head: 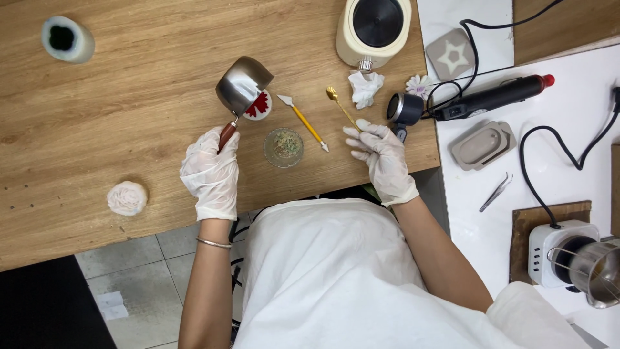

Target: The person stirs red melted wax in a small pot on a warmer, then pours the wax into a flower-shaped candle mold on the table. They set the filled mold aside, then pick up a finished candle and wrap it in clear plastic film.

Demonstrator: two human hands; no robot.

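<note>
My left hand [210,171], in a white glove, grips the reddish handle of a small steel pouring pot [243,84], which is tilted over a white round mould with a red flower [259,106]. My right hand [382,157], also gloved, holds the end of a thin gold spoon [338,103] that points up and left. Between the hands sits a small glass dish of greenish bits [283,147]. A yellow pointed tool [305,121] lies just right of the dish.
On the wooden table [116,116]: a white cup with a dark inside [66,39], a pale flower-shaped piece [126,198], a cream appliance [373,27], crumpled tissue [365,87]. On the white surface to the right: a black heat tool [494,97], grey moulds [482,145], tweezers [496,191], a small heater with a pot [571,255].
</note>
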